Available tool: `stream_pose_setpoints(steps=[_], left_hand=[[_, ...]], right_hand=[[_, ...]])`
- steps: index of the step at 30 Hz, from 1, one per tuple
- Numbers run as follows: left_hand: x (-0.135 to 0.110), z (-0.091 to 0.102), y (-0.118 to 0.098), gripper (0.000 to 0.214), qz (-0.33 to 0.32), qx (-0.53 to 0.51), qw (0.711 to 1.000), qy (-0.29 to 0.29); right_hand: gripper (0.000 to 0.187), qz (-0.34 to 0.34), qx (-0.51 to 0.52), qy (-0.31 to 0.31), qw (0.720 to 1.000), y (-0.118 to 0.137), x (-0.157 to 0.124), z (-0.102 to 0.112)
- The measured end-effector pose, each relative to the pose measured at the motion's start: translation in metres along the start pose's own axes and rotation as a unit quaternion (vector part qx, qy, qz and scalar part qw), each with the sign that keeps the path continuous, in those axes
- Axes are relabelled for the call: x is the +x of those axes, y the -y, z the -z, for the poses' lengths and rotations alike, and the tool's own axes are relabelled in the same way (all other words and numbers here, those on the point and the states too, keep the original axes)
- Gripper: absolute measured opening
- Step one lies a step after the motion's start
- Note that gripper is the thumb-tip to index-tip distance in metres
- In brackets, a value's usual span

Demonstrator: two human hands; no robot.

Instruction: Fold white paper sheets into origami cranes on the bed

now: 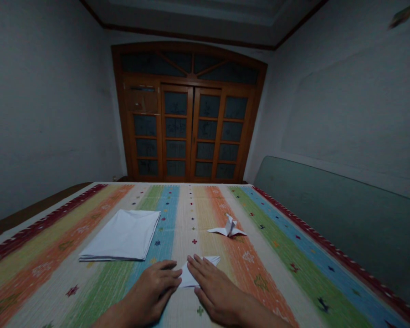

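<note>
A small folded piece of white paper (188, 279) lies on the tablecloth close in front of me, partly hidden under my fingers. My left hand (153, 288) is closed at its left edge, fingers bent and thumb below, holding that side. Across the paper's right part my right hand (214, 287) lies flat, its fingers stretched out and pressing down. The paper's pointed far right corner sticks out beyond the right fingers. Farther off to the right stands a folded white paper crane (229, 228), apart from both hands.
A stack of white paper sheets (123, 237) lies left of my hands. The striped, patterned tablecloth (99, 296) covers the table. A pale green padded-looking panel (328, 205) runs along the right side. Beyond the table are wooden doors with glass panes (191, 132).
</note>
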State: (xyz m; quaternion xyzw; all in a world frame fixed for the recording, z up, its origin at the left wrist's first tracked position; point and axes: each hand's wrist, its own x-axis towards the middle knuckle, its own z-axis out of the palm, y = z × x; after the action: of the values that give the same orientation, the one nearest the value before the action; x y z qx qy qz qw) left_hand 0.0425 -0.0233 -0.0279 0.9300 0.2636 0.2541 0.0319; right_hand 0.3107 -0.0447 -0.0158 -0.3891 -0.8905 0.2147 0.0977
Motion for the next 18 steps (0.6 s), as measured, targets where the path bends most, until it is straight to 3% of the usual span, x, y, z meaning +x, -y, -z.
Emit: stream_pose_setpoints(steps=[8, 18], left_hand=[[-0.003, 0.014, 0.012, 0.018, -0.012, -0.072, 0.997, -0.025], [0.000, 0.028, 0.001, 0.027, -0.039, -0.063, 0.997, -0.031]], right_hand=[[0.072, -0.007, 0.012, 0.030, 0.999, 0.011, -0.003, 0.013], [0.061, -0.011, 0.018, 0.018, 1.000, 0.011, -0.002, 0.016]])
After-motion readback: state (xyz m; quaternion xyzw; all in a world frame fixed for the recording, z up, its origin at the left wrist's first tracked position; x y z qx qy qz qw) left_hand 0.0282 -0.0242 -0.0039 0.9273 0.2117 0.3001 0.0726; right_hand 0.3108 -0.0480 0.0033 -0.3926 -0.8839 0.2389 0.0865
